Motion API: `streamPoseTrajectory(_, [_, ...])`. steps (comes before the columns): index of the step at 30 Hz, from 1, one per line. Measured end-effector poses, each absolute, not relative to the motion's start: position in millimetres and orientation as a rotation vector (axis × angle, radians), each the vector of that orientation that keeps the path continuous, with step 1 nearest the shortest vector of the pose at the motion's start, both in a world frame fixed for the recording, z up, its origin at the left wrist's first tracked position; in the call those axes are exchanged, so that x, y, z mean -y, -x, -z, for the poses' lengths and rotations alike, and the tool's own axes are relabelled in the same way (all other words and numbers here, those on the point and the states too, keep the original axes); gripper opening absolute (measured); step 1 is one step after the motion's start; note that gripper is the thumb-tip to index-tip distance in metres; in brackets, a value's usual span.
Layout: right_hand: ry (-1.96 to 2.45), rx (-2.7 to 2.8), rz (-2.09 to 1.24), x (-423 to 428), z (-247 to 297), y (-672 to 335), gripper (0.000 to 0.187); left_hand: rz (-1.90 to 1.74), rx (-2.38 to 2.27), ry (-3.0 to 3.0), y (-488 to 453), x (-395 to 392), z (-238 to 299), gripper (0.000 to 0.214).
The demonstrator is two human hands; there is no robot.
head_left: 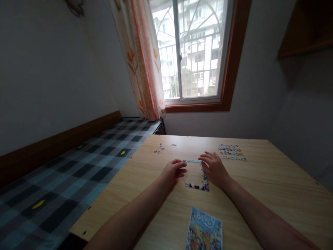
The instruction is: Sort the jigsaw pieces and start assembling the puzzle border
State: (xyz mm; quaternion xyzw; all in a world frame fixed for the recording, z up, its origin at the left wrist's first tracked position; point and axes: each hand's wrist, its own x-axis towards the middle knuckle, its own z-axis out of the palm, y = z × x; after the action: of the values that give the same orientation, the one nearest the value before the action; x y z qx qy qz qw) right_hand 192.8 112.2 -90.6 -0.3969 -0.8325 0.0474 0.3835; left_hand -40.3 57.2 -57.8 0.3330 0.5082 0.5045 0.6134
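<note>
A partly joined jigsaw border [197, 186] lies flat on the wooden table, with a top row, a right side and a bottom row. My left hand [172, 171] is at the top row's left end, thumb and forefinger pinched on a small puzzle piece [185, 161]. Whether that piece is joined to the row is too small to tell. My right hand [215, 170] lies over the top right corner of the border, fingers stretched out and touching it, hiding part of the right side. Nearer to me is a blue picture sheet [204, 229] marked "Bluey".
Several loose puzzle pieces [161, 147] lie at the table's far left. Rows of sorted pieces [230, 152] are at the far right. A bed with a checked cover [104, 163] stands along the left of the table [270, 180]. Behind are a curtain [145, 69] and a window [199, 62].
</note>
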Motion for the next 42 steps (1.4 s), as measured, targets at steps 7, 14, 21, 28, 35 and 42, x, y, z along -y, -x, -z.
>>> streamPoseTrajectory(7, [0.742, 2.248, -0.009, -90, 72, -178, 0.026, -1.239, -1.113, -0.715, 35, -53, 66, 0.041])
streamPoseTrajectory(14, [0.708, 2.242, -0.003, -80, 69, -170, 0.025, -1.226, -1.119, -0.760, 33, -50, 64, 0.036])
streamPoseTrajectory(21, [0.753, 2.212, 0.015, -79, 69, -167, 0.021, -1.245, -1.121, -0.785, 30, -48, 63, 0.034])
streamPoseTrajectory(28, [0.738, 2.183, 0.059, -80, 74, -163, 0.018, -1.258, -1.126, -0.850, 28, -47, 66, 0.034])
streamPoseTrajectory(35, [0.681, 2.140, 0.137, -80, 78, -160, 0.019, -1.264, -1.141, -0.940, 27, -46, 69, 0.047])
streamPoseTrajectory(42, [0.687, 2.128, 0.129, -85, 80, -162, 0.015, -1.250, -1.169, -1.055, 22, -42, 67, 0.048])
